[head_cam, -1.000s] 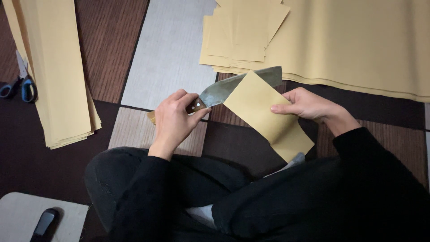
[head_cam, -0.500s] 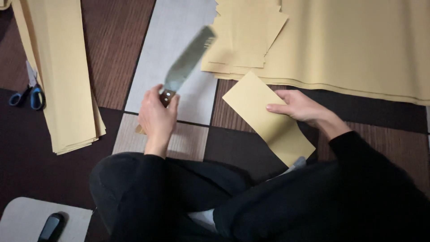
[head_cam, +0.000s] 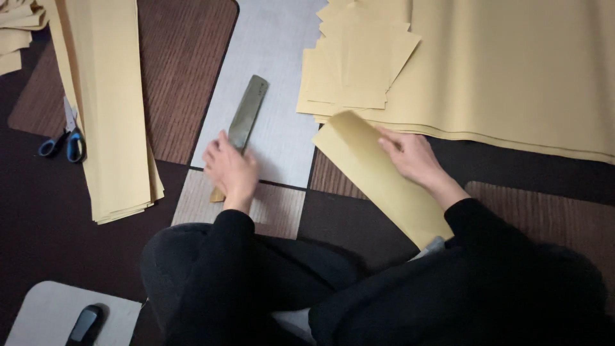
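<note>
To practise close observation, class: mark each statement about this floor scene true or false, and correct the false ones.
1. The left hand rests on a long flat blade lying on the floor. True.
2. The right hand holds the scissors. False: it holds a yellow paper strip; the blue-handled scissors lie untouched at far left.
3. A stack of small yellow sheets lies beyond the right hand. True.
4. The long paper stack at left is red. False: it is yellow.
5. A dark handset lies on a pale board at lower left. True.
</note>
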